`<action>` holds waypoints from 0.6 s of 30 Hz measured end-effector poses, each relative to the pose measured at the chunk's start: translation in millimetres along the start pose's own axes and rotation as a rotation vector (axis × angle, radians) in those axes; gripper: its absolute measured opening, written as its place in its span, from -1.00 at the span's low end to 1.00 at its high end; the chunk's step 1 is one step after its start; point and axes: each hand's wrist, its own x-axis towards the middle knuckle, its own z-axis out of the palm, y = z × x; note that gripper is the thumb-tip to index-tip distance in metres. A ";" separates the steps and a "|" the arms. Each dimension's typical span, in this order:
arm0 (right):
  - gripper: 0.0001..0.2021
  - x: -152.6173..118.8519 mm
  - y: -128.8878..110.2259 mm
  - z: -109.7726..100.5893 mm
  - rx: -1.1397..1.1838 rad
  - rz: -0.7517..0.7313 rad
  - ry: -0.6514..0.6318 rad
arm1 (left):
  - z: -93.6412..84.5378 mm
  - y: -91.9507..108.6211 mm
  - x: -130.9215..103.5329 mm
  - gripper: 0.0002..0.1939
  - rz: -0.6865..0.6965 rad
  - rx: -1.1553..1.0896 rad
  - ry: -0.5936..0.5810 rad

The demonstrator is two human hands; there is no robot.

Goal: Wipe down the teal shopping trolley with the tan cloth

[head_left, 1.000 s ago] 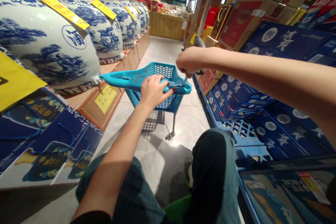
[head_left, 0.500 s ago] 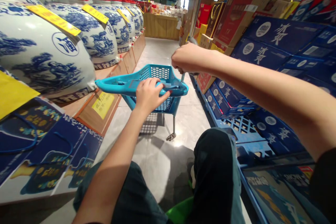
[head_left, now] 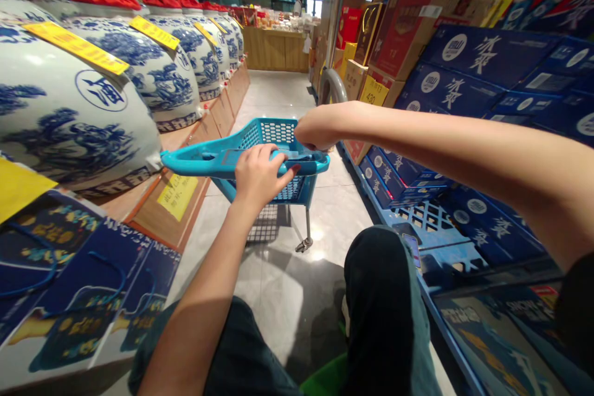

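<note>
In front of me stands a light-blue plastic shopping cart [head_left: 278, 130] with a lattice basket. My left hand [head_left: 257, 174] lies over the middle of its handle [head_left: 199, 166], the fingers curled across the bar and the thumb pointing right. My right hand [head_left: 318, 127] is a closed fist, bent down at the wrist, just above the right end of that handle. Its fingers face away from me, so anything inside them is hidden. Below the cart, one swivel wheel [head_left: 304, 244] shows on the tiled floor.
Large blue-and-white jars [head_left: 69, 99] line a wooden ledge [head_left: 162, 198] on the left, with gift bags [head_left: 83, 284] nearer. Stacked blue boxes [head_left: 482, 62] and a blue pallet [head_left: 427, 226] bearing a phone [head_left: 411, 250] flank the right. A grey curved handle [head_left: 331, 83] rises beyond my right hand.
My right hand has come down, closer to the cart's handle, uncovering the grey curved handle behind it. My left hand keeps its hold. The view has shifted slightly.
</note>
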 end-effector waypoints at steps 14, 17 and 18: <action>-0.62 -32.3 9.7 -9.0 -0.177 0.082 0.131 | 2.6 3.6 0.0 -0.66 0.006 0.014 0.007; -0.62 -35.8 15.4 -18.3 -0.228 0.141 0.302 | 3.0 3.0 0.2 -0.63 0.002 0.014 0.012; -0.61 -36.4 15.2 -19.0 -0.256 0.156 0.332 | 2.9 3.0 0.2 -0.63 0.003 0.013 0.015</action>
